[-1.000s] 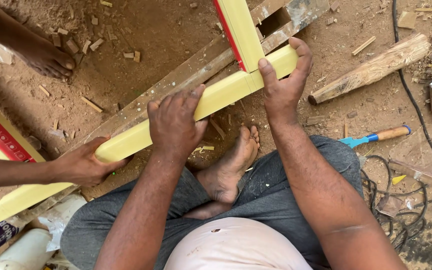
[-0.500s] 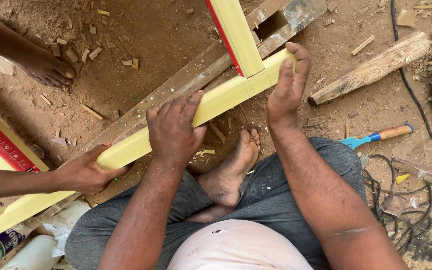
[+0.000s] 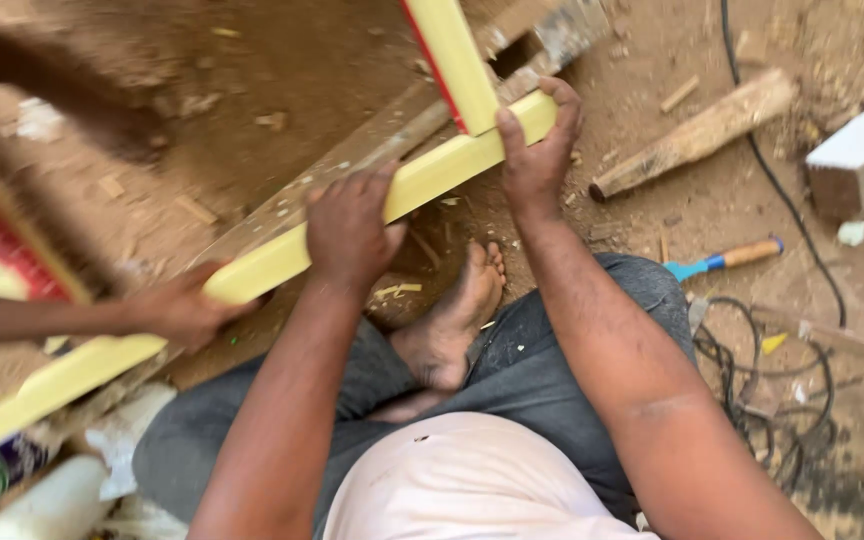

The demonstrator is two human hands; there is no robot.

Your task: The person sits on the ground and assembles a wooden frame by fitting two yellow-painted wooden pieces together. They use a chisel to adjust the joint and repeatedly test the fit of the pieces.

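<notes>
At far left a co-worker's hand [image 3: 184, 308] clasps the yellow wooden rail [image 3: 272, 262] that slants across the dirt ground [image 3: 282, 60]. Midway, the left hand [image 3: 350, 232] grips it; right hand [image 3: 537, 150] clamps its corner joint, near a blue-handled tool [image 3: 722, 260].

frame rail [image 3: 252, 265] runs diagonally over a plank [image 3: 352, 160] on the floor | upright rail [image 3: 457, 60] meets it at the far end | left hand [image 3: 347, 230] mid-rail | right hand [image 3: 537, 150] at the corner | another person's hand [image 3: 182, 305] left of both | log [image 3: 697, 135], chisel [image 3: 722, 260], cable [image 3: 762, 390] to the right
</notes>
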